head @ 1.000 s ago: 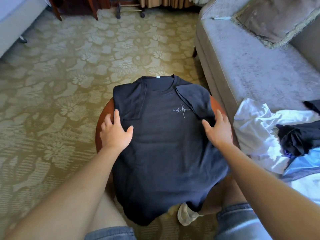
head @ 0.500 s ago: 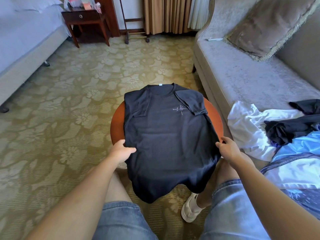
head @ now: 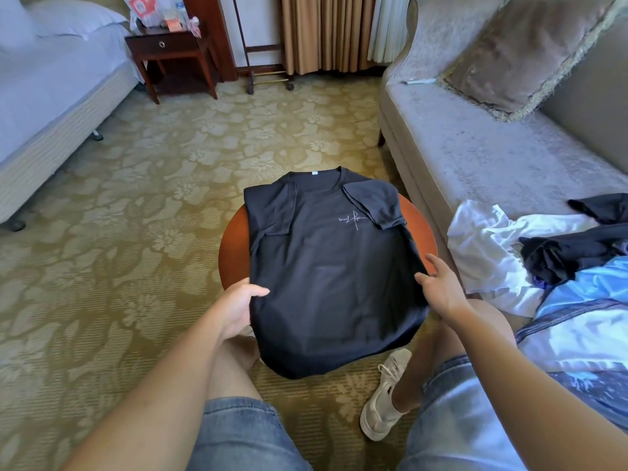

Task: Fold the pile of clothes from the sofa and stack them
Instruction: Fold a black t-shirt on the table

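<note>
nearest you are your own knees in denim shorts, with a pale sneaker on the carpet just short of the round wooden stool that stands between your legs. the dark t-shirt lies face up on that stool, both sleeves folded in over the chest, its collar at the far edge of the stool and its hem hanging off the near edge toward you. your left hand is at the stool's left near edge, pinching the shirt's side with the thumb on top of the cloth and the fingers tucked under. your right hand is at the stool's right near edge, fingers spread fairly wide and touching the shirt's side seam; whether it actually grips the cloth you cannot tell. to the right of the stool, the sofa carries the unfolded pile of clothes on its near end: white, black and light blue pieces in a heap. farther along the sofa a fringed cushion leans on the backrest. beyond the stool, across the flowered carpet, a dark nightstand stands beside a bed to the far left.
</note>
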### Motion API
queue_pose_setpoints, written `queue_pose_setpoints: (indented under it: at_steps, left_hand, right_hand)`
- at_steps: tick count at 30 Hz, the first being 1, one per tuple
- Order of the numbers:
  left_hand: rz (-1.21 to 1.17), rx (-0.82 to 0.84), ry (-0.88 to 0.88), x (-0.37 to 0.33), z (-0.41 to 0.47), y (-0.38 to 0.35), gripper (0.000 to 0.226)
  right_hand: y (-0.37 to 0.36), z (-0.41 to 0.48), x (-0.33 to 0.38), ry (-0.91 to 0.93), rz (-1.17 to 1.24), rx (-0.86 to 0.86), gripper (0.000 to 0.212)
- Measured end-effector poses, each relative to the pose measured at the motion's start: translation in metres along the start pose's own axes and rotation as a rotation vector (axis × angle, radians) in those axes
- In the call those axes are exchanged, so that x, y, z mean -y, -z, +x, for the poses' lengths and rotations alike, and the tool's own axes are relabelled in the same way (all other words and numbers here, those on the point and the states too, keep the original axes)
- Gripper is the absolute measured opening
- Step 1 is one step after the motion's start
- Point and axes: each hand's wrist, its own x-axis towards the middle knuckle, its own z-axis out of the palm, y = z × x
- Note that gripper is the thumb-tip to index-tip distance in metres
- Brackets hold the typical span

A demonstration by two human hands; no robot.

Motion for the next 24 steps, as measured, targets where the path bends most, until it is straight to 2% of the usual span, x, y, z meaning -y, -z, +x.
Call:
queue_pose_setpoints:
  at_steps: [1, 4, 7, 10, 12, 13, 14, 17, 20, 24]
  left_hand:
    - [0.013, 0.011, 0.01, 0.001, 0.0, 0.0, 0.04]
    - [0.077, 0.062, 0.068, 0.002, -0.005, -0.003, 0.02]
    - [0.176, 0.069, 0.042, -0.001, -0.007, -0.014, 0.023]
    - [0.317, -0.116, 0.002, 0.001, 0.0, -0.028, 0.029]
    - [0.496, -0.266, -0.062, 0.005, 0.006, -0.032, 0.033]
    - [0.559, -0.304, -0.095, 0.006, 0.007, -0.032, 0.029]
    - [0.56, -0.339, -0.12, 0.008, 0.009, -0.032, 0.026]
    - [0.389, -0.338, -0.048, 0.01, 0.015, -0.03, 0.058]
    - [0.349, -0.274, 0.038, 0.009, 0.018, -0.027, 0.045]
    - [0.404, -0.373, -0.05, 0.005, 0.021, -0.018, 0.043]
  right_hand:
    - [0.0, -0.001, -0.002, -0.012, -0.001, 0.004, 0.06]
    - [0.003, -0.003, -0.006, -0.023, -0.019, -0.005, 0.061]
    - [0.002, -0.007, -0.004, -0.019, -0.01, 0.004, 0.062]
    - [0.0, -0.008, -0.005, 0.012, -0.015, 0.024, 0.064]
    - [0.0, -0.005, -0.009, 0.03, -0.021, 0.041, 0.066]
    - [0.0, -0.005, -0.011, 0.034, -0.026, 0.048, 0.067]
    - [0.0, -0.007, -0.011, 0.035, -0.042, 0.054, 0.067]
    - [0.0, -0.013, -0.006, 0.05, -0.084, 0.043, 0.064]
    - [-0.001, -0.012, -0.002, 0.086, -0.125, 0.001, 0.06]
    - [0.001, -0.008, 0.007, 0.156, -0.115, -0.055, 0.055]
